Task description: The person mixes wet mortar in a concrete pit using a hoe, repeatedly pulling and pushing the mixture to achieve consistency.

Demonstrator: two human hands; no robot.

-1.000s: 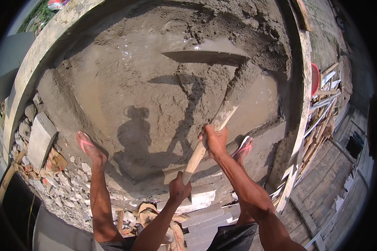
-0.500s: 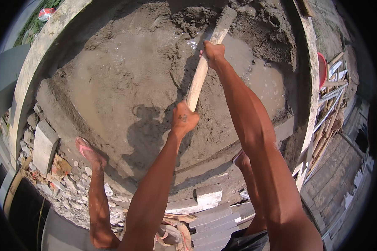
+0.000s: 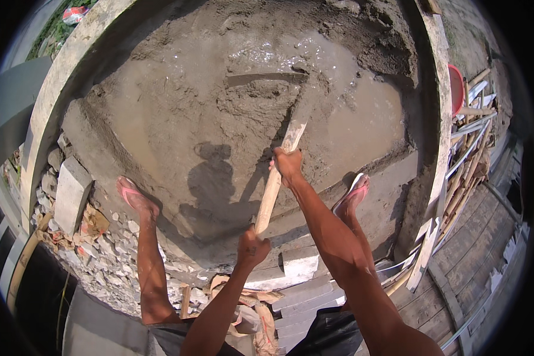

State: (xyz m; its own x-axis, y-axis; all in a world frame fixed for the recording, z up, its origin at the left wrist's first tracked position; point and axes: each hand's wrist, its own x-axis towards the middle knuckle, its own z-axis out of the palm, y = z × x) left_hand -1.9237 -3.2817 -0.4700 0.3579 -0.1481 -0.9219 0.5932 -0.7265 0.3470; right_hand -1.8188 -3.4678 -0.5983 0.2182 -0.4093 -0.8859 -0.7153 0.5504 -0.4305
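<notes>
A hoe with a pale wooden handle slants across the wet grey mortar. My left hand is closed round the handle's near end. Farther up, my right hand grips the same handle. Beyond it the wood is coated in mortar, up to the hoe's wide blade, which lies mostly sunk, with only its upper edge showing. Wet mortar is heaped on the near side of that edge.
My feet in pink-strapped flip-flops, left foot and right foot, stand at the near side. A concrete rim curves round the left. Broken stones lie near left; poles and a red basin are at right.
Both hands have drawn the hoe back toward me, and its blade edge now shows in the mortar. My right foot has come into fuller view.
</notes>
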